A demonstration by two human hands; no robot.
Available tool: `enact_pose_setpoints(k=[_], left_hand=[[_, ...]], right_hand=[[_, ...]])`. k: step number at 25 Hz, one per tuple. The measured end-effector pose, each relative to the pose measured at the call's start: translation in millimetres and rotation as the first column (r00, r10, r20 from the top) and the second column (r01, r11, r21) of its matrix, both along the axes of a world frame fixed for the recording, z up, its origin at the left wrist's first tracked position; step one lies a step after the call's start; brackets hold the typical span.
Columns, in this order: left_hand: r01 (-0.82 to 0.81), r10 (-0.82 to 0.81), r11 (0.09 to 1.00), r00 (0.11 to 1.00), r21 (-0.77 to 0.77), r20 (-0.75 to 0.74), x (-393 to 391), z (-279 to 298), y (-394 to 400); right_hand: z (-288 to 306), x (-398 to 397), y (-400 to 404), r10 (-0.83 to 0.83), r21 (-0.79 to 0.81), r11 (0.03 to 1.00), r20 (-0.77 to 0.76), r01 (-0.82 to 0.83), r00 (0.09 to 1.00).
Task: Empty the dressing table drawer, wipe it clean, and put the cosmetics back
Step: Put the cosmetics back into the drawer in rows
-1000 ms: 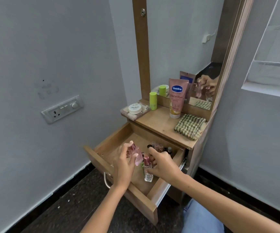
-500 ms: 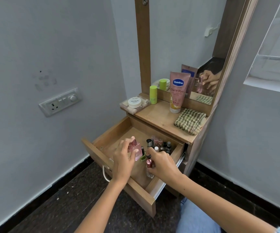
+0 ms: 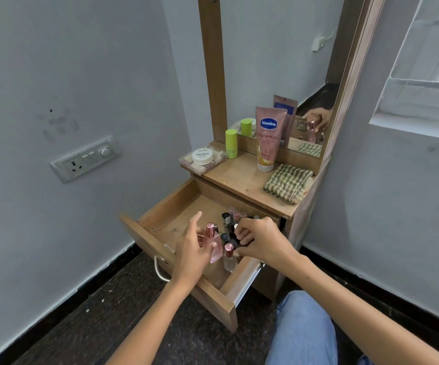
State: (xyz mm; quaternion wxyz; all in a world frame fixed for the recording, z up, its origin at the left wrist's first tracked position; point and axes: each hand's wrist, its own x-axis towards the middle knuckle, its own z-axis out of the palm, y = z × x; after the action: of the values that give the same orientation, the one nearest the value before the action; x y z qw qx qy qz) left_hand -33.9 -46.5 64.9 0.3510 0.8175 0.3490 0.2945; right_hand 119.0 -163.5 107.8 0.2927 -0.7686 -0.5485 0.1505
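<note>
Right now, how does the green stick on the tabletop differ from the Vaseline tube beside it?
The green stick is short, plain lime and stands free near the palette. The Vaseline tube is taller, pink with printed lettering, stands on its white cap and seems to lean back against the mirror frame. Both stand upright on the dressing table top, outside the drawer.

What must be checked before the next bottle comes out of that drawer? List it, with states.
1. Drawer pulled fully open: ok.
2. Drawer emptied: not ok; small bottles stand clustered at its right side.
3. Left hand has a firm hold on the pink bottle: cannot tell; the fingers lie against it.
4. Right hand grips one bottle only: cannot tell; its fingers curl over the cluster.
5. Bare space on the tabletop to set bottles down: ok.
6. Checked cloth ready for wiping: ok, lying on the tabletop.
</note>
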Motion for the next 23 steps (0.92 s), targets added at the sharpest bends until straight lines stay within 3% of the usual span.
enact_pose_setpoints(k=[5, 10, 19, 23], left_hand=[[0.018, -0.013, 0.999, 0.986, 0.027, -0.168, 12, 7, -8], [0.010, 0.011, 0.998, 0.951, 0.067, -0.309, 16, -1, -7], [-0.049, 0.052, 0.999, 0.938, 0.018, -0.344, 22, -3, -6], [-0.024, -0.020, 0.993, 0.931, -0.115, -0.364, 21, 1, 2]], right_hand=[[-2, 13, -7, -0.064, 0.107, 0.992, -0.046, 0.068, 0.997], [-5, 17, -12, -0.099, 0.118, 0.987, -0.052, 0.105, 0.994], [-5, 19, -12, -0.103, 0.146, 0.984, -0.028, 0.106, 0.994], [-7, 20, -15, -0.100, 0.139, 0.985, -0.041, 0.105, 0.994]])
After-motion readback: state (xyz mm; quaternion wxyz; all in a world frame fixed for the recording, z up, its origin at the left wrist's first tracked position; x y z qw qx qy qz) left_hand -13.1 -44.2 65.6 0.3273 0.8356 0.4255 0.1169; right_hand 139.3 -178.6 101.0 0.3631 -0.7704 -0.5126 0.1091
